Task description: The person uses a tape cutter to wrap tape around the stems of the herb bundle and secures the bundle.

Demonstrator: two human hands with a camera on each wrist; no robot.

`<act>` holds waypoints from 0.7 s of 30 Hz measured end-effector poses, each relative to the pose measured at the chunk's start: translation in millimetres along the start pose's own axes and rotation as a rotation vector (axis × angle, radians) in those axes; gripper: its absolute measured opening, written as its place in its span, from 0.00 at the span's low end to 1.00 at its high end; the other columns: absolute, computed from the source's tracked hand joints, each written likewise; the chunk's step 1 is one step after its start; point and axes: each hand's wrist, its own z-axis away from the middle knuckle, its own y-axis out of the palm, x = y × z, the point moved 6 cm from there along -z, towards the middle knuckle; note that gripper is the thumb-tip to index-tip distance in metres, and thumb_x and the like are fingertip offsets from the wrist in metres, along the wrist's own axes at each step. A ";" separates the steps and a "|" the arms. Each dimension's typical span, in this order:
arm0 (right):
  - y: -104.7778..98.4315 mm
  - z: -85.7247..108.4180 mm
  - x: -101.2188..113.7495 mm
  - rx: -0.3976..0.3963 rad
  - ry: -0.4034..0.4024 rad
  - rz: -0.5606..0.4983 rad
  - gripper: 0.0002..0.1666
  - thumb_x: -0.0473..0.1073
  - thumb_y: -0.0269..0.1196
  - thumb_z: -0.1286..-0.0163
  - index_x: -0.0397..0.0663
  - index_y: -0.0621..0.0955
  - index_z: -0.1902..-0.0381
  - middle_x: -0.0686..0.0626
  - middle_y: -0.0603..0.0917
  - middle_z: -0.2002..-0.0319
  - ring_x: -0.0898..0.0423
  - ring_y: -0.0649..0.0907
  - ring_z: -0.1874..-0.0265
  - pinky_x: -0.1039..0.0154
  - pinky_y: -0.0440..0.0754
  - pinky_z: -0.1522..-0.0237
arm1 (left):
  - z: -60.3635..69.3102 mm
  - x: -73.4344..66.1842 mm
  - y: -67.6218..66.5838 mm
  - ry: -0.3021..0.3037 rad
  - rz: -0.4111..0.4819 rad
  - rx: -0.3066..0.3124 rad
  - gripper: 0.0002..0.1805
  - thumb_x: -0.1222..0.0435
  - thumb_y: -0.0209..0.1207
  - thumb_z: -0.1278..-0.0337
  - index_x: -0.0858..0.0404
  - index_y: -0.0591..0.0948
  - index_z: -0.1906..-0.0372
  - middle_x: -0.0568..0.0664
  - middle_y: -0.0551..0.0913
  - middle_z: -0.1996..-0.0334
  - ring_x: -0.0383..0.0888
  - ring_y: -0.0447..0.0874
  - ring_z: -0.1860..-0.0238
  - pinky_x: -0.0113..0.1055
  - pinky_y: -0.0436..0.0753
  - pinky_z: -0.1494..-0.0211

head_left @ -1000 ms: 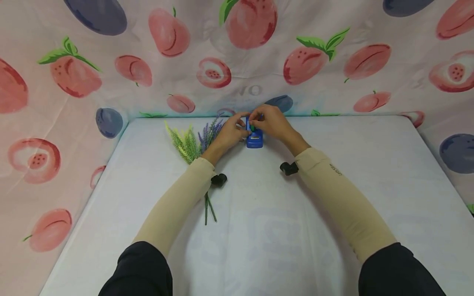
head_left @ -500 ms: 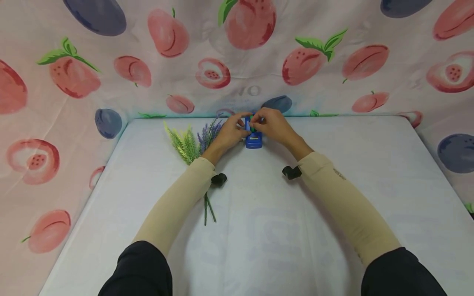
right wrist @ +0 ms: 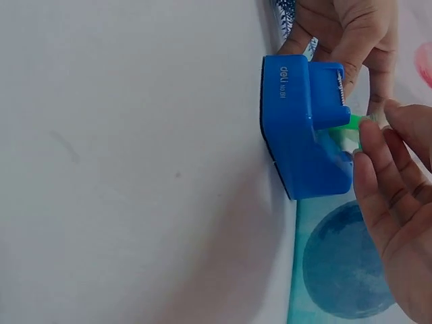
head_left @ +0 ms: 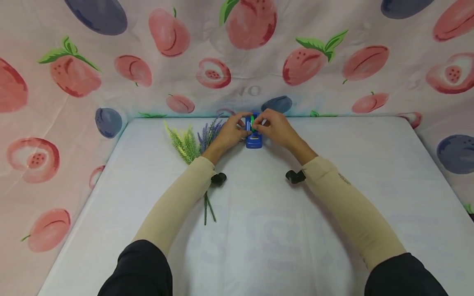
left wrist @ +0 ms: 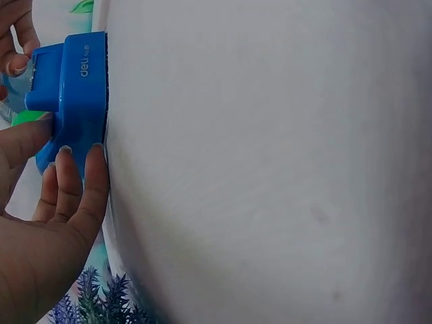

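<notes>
The blue deli tape dispenser (head_left: 254, 143) stands at the far edge of the white table (head_left: 266, 230), the green-cored tape roll (right wrist: 355, 123) already seated in it. The left hand (head_left: 231, 132) steadies it, its grip bent around the near side, thumb above. The right hand's (head_left: 275, 126) grip pinches at the roll; whether it has a loose tape end, I cannot tell. No strip visibly crosses the cutter teeth (right wrist: 342, 88), so drawing tape out looks unfinished. The artificial flower sprigs (head_left: 187, 144) lie apart, no tape showing on their stems (head_left: 205, 209).

A blue tape dispenser (right wrist: 287, 128) stands on the table (head_left: 259, 226), green piece (right wrist: 354, 122) at its top.
</notes>
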 end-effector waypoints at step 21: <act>-2.4 16.0 2.1 -0.024 -0.002 -0.118 0.05 0.41 0.65 0.27 0.46 0.86 0.60 0.49 0.81 0.59 0.52 0.83 0.64 0.57 0.79 0.62 | -3.1 2.1 -0.7 -0.107 0.126 0.059 0.33 0.72 0.64 0.34 0.50 0.71 0.27 0.57 0.70 0.53 0.53 0.77 0.59 0.46 0.84 0.57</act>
